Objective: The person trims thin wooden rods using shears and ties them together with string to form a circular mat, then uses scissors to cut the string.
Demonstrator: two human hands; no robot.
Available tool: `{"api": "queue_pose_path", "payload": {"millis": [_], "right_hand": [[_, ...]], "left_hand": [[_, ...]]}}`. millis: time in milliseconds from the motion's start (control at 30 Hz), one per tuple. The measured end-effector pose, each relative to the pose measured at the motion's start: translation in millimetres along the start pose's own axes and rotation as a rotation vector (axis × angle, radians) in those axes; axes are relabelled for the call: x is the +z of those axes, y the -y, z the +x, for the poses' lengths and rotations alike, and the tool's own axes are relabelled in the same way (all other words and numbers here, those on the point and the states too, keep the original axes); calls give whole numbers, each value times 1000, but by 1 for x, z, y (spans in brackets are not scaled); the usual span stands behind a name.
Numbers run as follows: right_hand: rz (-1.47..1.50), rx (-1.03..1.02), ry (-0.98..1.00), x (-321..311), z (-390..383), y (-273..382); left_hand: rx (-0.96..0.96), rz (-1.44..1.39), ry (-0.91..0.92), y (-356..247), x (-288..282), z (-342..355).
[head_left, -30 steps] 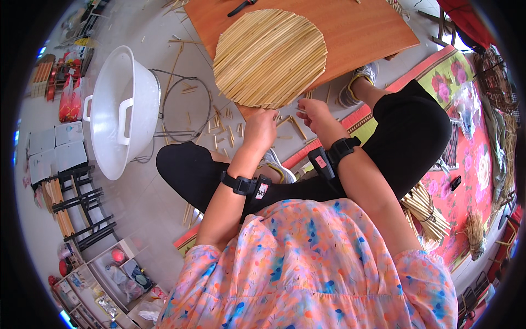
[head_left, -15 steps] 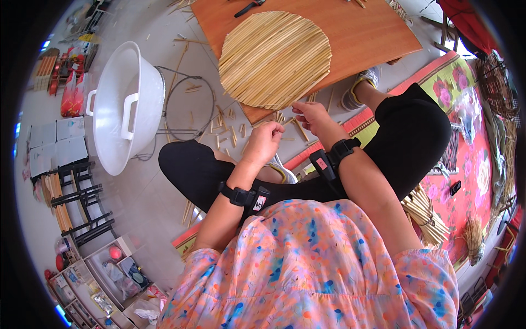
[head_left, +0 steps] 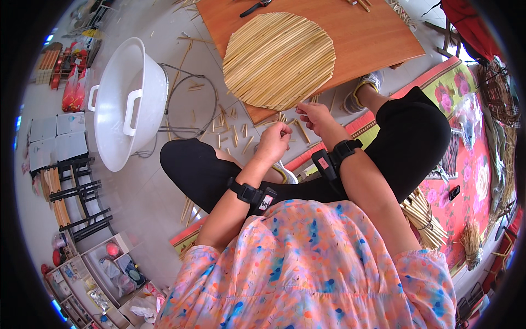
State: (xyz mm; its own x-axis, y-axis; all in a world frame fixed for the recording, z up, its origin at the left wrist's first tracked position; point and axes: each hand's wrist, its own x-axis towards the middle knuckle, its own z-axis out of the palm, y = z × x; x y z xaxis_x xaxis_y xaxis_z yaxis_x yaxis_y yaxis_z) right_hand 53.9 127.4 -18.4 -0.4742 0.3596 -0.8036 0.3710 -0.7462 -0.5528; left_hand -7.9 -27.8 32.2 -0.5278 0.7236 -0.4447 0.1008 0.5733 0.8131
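Note:
My left hand (head_left: 274,142) is raised above my lap with its fingers curled together. To its right and a little farther off, my right hand (head_left: 316,117) has thumb and fingertips pinched together near the lower rim of a round mat of pale straw-coloured stalks (head_left: 279,60). What either hand grips, if anything, is too small to make out. The stalk mat lies flat on a brown wooden board (head_left: 372,41), its near edge overhanging the board's corner. Neither hand visibly touches the mat. Each wrist wears a black strap with a small device.
Cut stalk pieces (head_left: 235,133) litter the tiled floor below the board. A large white two-handled basin (head_left: 118,104) leans beside a wire ring stand (head_left: 192,107) on the left. Pliers-like tool (head_left: 255,7) lies on the board. A stalk bundle (head_left: 423,219) rests on the floral mat (head_left: 474,159).
My left hand has shifted slightly right, toward the right hand, and its fingers look more curled. My right hand stays nearly in place by the mat's rim. The whole view has shifted slightly.

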Motion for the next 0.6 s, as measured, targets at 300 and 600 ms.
{"api": "queue_pose_path", "payload": {"millis": [300,600], "right_hand": [[-16,-39,-11,1,6,-2],[-61,-40,-10,1,2,0]], "left_hand": [[-26,79,61,12,2,5],[7,133,35,9,5,7]]}}
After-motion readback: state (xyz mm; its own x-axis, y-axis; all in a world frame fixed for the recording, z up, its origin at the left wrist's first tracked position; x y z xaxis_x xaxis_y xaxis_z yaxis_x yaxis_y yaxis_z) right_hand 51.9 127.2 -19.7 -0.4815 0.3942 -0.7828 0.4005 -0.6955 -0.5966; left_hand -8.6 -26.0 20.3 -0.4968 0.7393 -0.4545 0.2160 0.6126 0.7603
